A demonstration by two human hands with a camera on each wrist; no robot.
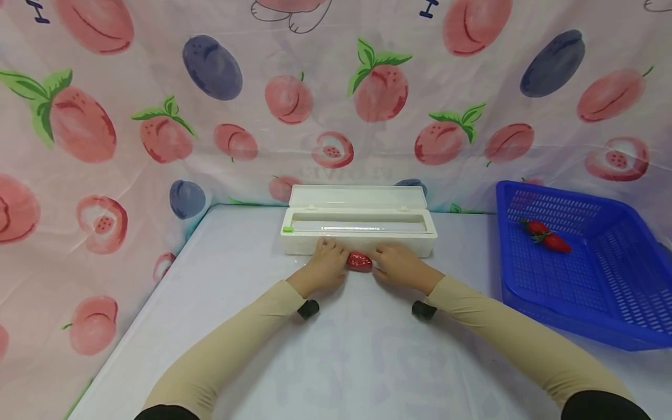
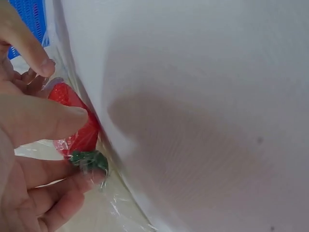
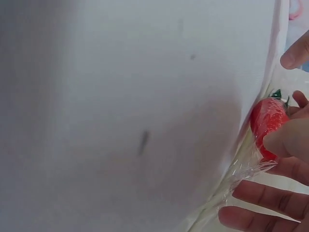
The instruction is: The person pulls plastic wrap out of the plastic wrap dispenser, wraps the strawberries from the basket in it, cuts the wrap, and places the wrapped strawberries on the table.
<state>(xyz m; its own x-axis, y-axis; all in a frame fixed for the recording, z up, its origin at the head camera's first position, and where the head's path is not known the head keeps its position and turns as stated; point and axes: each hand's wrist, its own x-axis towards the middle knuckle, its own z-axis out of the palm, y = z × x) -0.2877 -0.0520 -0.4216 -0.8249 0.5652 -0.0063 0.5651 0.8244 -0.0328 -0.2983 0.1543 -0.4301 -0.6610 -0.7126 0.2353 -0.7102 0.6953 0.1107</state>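
Note:
A red strawberry (image 1: 359,261) with a green leafy cap lies wrapped in clear cling film between both hands, in front of a white film dispenser box (image 1: 362,244). My left hand (image 1: 328,262) holds it at the leafy end; in the left wrist view its thumb (image 2: 53,120) lies across the strawberry (image 2: 89,137), fingers by the cap. My right hand (image 1: 401,265) holds the pointed end, thumb (image 3: 289,140) over it, other fingers spread. Loose crumpled film (image 3: 241,171) trails beside the strawberry (image 3: 265,121). Part of the finger contact is hidden.
The dispenser's lid (image 1: 358,196) stands raised at the back, with a green slider (image 1: 287,229) on its left end. To the right, a blue plastic basket (image 1: 572,315) contains strawberries (image 1: 556,242). A fruit-print curtain (image 1: 315,52) hangs behind the white table (image 1: 336,361).

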